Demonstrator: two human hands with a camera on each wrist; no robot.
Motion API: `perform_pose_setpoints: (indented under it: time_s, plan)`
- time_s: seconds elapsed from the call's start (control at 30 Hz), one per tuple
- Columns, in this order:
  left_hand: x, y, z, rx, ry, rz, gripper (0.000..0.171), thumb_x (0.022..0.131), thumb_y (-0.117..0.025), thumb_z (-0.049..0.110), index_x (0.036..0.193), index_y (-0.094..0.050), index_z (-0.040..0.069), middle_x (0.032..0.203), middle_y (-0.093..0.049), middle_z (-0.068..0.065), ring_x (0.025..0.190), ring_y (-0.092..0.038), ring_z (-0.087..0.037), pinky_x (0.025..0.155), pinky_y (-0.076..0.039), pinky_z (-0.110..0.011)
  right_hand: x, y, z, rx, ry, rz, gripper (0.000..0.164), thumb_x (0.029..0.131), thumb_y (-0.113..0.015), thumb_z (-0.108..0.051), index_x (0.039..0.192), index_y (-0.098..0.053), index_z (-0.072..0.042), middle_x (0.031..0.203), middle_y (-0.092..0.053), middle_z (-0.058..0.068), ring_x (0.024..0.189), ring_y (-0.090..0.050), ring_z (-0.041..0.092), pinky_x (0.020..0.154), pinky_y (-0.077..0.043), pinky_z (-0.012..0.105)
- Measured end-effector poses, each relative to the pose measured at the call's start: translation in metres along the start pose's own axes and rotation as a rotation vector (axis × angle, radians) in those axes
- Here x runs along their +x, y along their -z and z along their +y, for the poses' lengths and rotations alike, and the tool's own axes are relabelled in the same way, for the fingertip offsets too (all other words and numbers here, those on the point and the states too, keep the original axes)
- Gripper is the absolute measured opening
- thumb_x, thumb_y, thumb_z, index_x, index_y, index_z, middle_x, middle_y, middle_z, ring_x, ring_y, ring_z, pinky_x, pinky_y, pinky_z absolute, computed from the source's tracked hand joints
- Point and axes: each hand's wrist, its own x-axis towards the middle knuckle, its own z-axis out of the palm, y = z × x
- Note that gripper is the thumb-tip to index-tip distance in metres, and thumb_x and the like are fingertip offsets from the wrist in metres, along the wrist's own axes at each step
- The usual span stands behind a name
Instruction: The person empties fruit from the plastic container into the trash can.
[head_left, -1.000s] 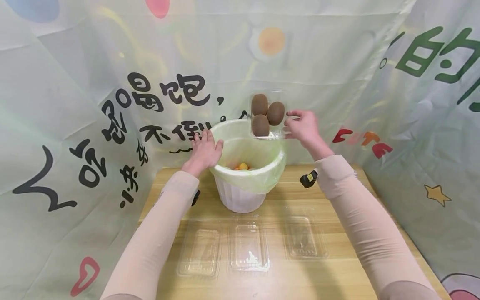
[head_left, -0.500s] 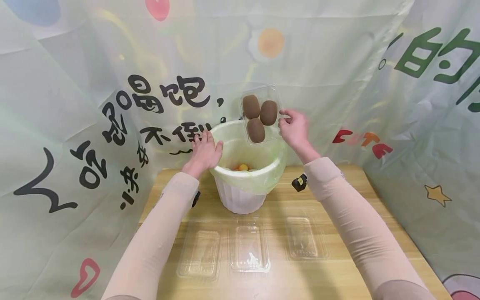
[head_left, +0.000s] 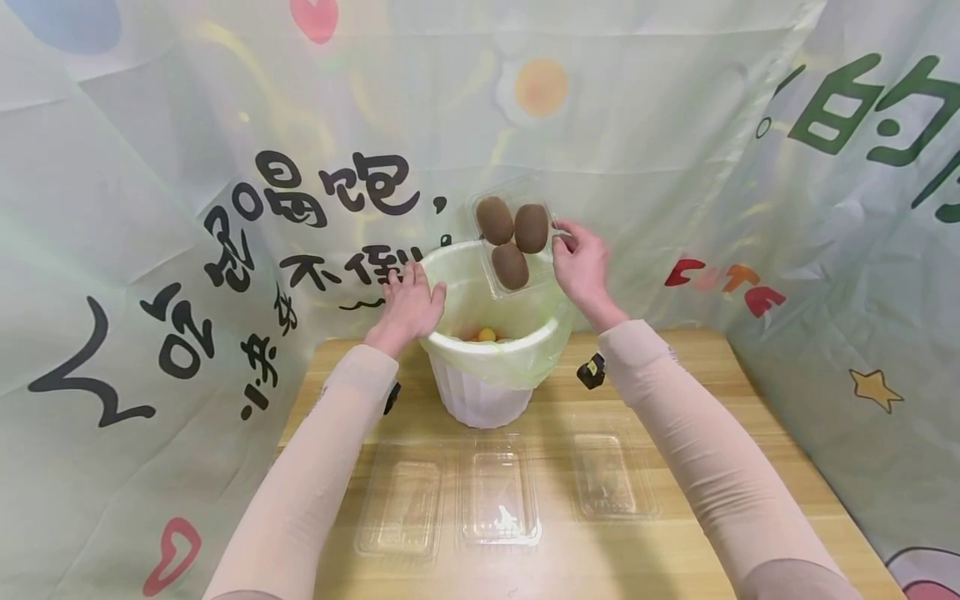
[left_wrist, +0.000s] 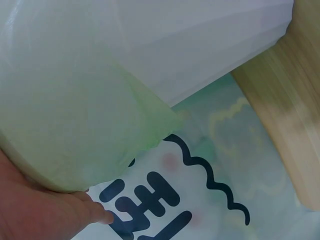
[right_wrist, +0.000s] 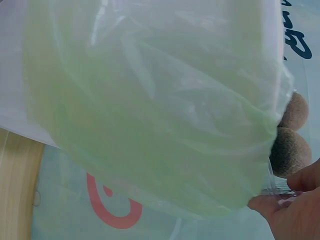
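Observation:
In the head view my left hand (head_left: 408, 306) rests on the left rim of a white bin (head_left: 483, 398), fingers extended. The bin is lined with a pale green plastic bag (head_left: 543, 354) folded over its rim. My right hand (head_left: 583, 265) pinches the right edge of a clear plastic container (head_left: 536, 196), held tilted over the bin's mouth. Three brown kiwis (head_left: 531, 228) sit inside it. The right wrist view shows thumb and finger on the clear edge, with two kiwis (right_wrist: 290, 151) partly behind the bag. Down in the bin lies a small yellow-orange fruit (head_left: 487, 333) among other orange pieces.
Three clear plastic containers (head_left: 498, 492) lie in a row on the wooden table (head_left: 555, 558), in front of the bin. A printed cloth backdrop (head_left: 637, 125) closes off the back and both sides. A black wrist camera (head_left: 591, 372) hangs below the right wrist.
My right hand has moved left and slightly inward with the kiwi container, which is now tilted and further over the bin. The left hand has stayed on the rim.

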Motion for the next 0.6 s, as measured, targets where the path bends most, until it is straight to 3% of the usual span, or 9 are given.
perform_pose_setpoints:
  time_s: [0.13, 0.27, 0.37, 0.6]
  plan:
    - [-0.0004, 0.0004, 0.0, -0.012, 0.002, 0.0, 0.079, 0.112, -0.021, 0.048, 0.165, -0.008, -0.009, 0.175, -0.002, -0.027, 0.16, -0.001, -0.056, 0.132, -0.002, -0.064, -0.0011, -0.0031, 0.0027, 0.001, 0.018, 0.02, 0.035, 0.104, -0.056, -0.004, 0.135, -0.07, -0.005, 0.123, -0.075, 0.023, 0.093, -0.071, 0.019, 0.064, -0.044, 0.013]
    - [-0.0006, 0.0009, 0.0007, -0.011, 0.0, 0.008, 0.079, 0.112, -0.022, 0.048, 0.165, -0.008, -0.009, 0.175, -0.003, -0.028, 0.16, -0.002, -0.056, 0.131, -0.003, -0.064, -0.002, -0.0048, 0.004, -0.013, 0.069, 0.064, 0.035, 0.104, -0.056, -0.005, 0.135, -0.071, -0.008, 0.111, -0.077, 0.023, 0.077, -0.055, 0.007, 0.069, -0.041, 0.017]
    - [0.0002, 0.0004, 0.0004, -0.006, -0.001, 0.006, 0.079, 0.112, -0.021, 0.048, 0.164, -0.008, -0.01, 0.175, -0.003, -0.028, 0.16, -0.001, -0.056, 0.131, -0.002, -0.064, -0.0029, -0.005, 0.0045, -0.012, 0.102, 0.081, 0.034, 0.103, -0.057, -0.005, 0.134, -0.072, -0.008, 0.106, -0.075, 0.026, 0.076, -0.051, 0.007, 0.073, -0.04, 0.019]
    - [-0.0003, -0.0002, 0.0004, -0.005, 0.004, 0.009, 0.079, 0.112, -0.022, 0.048, 0.165, -0.008, -0.009, 0.175, -0.003, -0.027, 0.16, -0.002, -0.056, 0.132, -0.003, -0.064, -0.0047, -0.0071, 0.0066, 0.005, 0.144, 0.107, 0.031, 0.104, -0.059, -0.007, 0.13, -0.075, -0.009, 0.106, -0.078, 0.022, 0.082, -0.057, 0.007, 0.079, -0.043, 0.016]
